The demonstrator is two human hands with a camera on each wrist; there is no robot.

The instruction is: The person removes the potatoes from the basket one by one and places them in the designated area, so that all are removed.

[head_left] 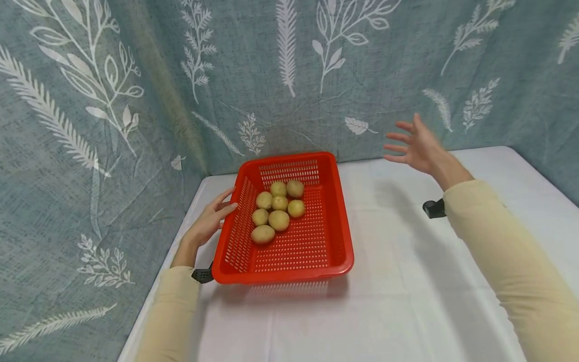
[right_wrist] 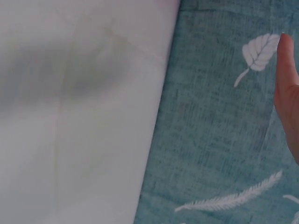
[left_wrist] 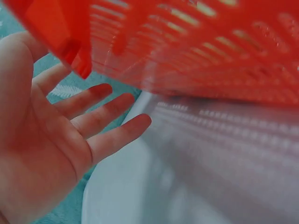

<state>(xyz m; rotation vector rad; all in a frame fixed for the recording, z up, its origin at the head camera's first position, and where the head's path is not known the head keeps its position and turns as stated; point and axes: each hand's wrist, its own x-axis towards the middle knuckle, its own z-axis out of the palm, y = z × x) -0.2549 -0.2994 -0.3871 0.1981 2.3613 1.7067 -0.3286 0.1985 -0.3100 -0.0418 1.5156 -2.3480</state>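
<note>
A red plastic basket (head_left: 341,221) with slotted walls stands on the white-covered table, holding several potatoes (head_left: 279,220) grouped toward its left and back. My left hand (head_left: 209,221) is at the basket's left rim, its fingers loosely extended. In the left wrist view the left hand (left_wrist: 51,135) shows its palm, with the fingers below the red rim (left_wrist: 70,51); how firmly it touches is unclear. Over the table's right part my right hand (head_left: 418,146) is raised, fingers spread and holding nothing. Only a sliver of the right hand (right_wrist: 287,93) shows in the right wrist view.
A white cloth (head_left: 389,301) covers the table. Green-blue curtains (head_left: 253,75) with white leaf patterns hang along the back and left edges. Black wrist devices show at both cuffs, one camera (head_left: 434,208) on the right.
</note>
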